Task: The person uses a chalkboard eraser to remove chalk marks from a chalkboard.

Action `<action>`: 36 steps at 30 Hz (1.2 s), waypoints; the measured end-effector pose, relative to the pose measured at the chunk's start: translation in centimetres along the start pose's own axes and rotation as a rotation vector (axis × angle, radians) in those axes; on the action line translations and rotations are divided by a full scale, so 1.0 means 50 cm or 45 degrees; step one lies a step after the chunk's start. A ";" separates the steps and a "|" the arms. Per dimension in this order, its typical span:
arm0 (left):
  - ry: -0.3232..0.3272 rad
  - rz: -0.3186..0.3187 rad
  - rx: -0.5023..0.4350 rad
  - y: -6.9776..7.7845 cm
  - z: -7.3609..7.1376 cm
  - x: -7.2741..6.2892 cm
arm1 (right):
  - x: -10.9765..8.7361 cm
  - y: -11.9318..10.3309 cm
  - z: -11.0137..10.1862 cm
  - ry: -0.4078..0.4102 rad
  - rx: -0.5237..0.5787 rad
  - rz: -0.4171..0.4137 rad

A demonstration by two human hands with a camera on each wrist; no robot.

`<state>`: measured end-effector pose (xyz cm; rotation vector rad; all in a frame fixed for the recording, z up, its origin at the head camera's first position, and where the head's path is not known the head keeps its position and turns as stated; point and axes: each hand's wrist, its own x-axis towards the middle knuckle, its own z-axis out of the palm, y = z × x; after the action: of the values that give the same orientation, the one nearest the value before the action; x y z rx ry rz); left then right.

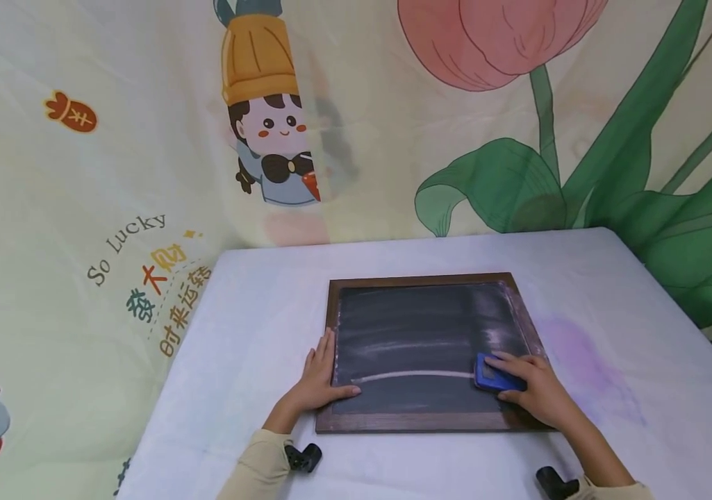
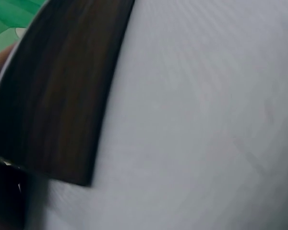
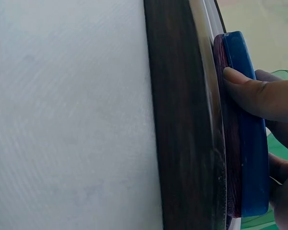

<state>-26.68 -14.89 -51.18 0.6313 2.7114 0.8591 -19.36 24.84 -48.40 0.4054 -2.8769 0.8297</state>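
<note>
A chalkboard (image 1: 418, 326) in a dark wooden frame lies flat on the table. A pale curved chalk line (image 1: 415, 373) runs across its lower half, with fainter smears above. My right hand (image 1: 537, 389) grips a blue chalkboard eraser (image 1: 487, 375) at the line's right end. In the right wrist view the thumb lies along the side of the eraser (image 3: 252, 143), whose dark felt faces the board. At the board's left edge my left hand (image 1: 318, 382) rests with its fingers straight along the frame, the thumb reaching over onto the black surface.
A white cloth covers the table (image 1: 255, 305), with a purple smudge (image 1: 581, 354) right of the board. Small black devices (image 1: 303, 458) sit at both wrists. Behind the table hangs a printed cloth (image 1: 362, 125) with a cartoon figure and a large pink flower.
</note>
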 end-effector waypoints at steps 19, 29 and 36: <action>0.109 0.148 -0.115 -0.013 -0.008 0.004 | 0.015 -0.019 0.011 0.043 -0.050 -0.017; 0.107 0.131 -0.197 -0.024 -0.009 -0.004 | 0.077 -0.133 0.091 -0.082 -0.059 -0.056; 0.144 0.122 -0.215 -0.023 0.001 -0.004 | 0.124 -0.237 0.156 -0.151 -0.098 -0.219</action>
<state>-26.89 -15.81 -51.89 0.6999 2.6860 1.1670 -22.22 9.60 -47.82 0.7043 -2.9163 0.6856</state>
